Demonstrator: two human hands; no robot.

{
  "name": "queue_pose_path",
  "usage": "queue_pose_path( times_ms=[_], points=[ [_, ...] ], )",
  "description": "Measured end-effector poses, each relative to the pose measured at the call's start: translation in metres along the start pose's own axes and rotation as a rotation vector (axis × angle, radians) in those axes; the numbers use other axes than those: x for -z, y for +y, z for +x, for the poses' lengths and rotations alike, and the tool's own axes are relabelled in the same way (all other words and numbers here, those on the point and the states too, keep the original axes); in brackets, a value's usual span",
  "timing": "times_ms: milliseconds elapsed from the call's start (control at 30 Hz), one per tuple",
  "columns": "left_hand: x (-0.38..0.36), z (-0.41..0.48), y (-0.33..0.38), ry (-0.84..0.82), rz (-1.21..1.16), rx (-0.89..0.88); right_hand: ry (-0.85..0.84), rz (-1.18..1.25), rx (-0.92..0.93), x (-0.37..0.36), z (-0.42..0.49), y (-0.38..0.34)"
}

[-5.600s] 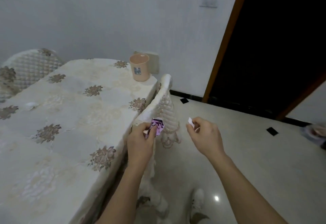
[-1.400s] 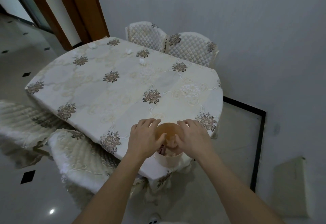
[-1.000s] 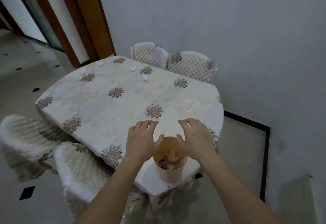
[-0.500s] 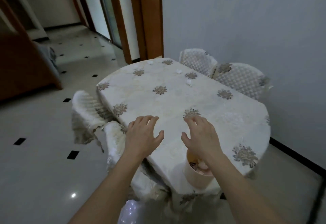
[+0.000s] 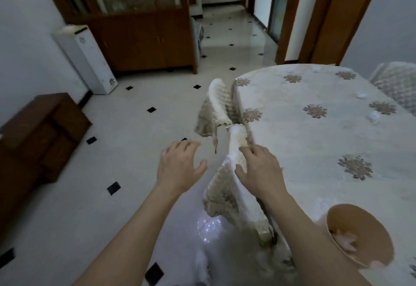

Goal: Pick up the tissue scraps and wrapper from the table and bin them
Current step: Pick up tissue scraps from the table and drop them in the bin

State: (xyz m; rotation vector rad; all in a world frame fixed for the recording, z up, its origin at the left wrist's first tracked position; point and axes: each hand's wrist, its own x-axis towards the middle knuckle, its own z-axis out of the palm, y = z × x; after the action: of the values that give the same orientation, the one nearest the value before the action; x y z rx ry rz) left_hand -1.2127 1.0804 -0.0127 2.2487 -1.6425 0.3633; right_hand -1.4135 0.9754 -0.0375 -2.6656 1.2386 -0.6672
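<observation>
Both my hands empty, fingers spread.

My left hand [image 5: 180, 166] and right hand [image 5: 261, 170] hover open; small white tissue scraps [image 5: 362, 95] dot the table [image 5: 304, 141], crumpled ones inside the peach bin [image 5: 358, 236].

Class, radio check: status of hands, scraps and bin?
Left hand, right hand open, empty. Bin at table edge, part filled. Three scraps left, far side. Chair between.

Cream embroidered cloth [image 5: 315, 141] covers the table, matt with raised brown flowers. Quilted fabric chair cover [image 5: 234, 150] looks nubbly (fringed at the edges). Pale floor tiles [image 5: 135, 141] gleam, glossy. Dark wooden cabinet [image 5: 144, 38], smooth. Peach plastic bin [image 5: 351, 222], matt.
</observation>
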Motion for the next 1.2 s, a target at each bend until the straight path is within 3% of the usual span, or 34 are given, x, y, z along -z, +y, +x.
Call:
queue_pose_path(
  times_ms=[433, 933, 1200],
  points=[
    [-0.023, 0.018, -0.119, 0.008, 0.023, 0.203, -0.069, 0.078, 0.173, -0.079, 0.089, -0.069],
    [-0.087, 0.199, -0.332, -0.022, -0.003, 0.232, -0.101, 0.034, 0.162, -0.204, 0.343, -0.177],
    [-0.109, 0.287, -0.400, 0.004, 0.021, 0.170, -0.057, 0.037, 0.131, -0.244, 0.431, -0.192]
  ],
)
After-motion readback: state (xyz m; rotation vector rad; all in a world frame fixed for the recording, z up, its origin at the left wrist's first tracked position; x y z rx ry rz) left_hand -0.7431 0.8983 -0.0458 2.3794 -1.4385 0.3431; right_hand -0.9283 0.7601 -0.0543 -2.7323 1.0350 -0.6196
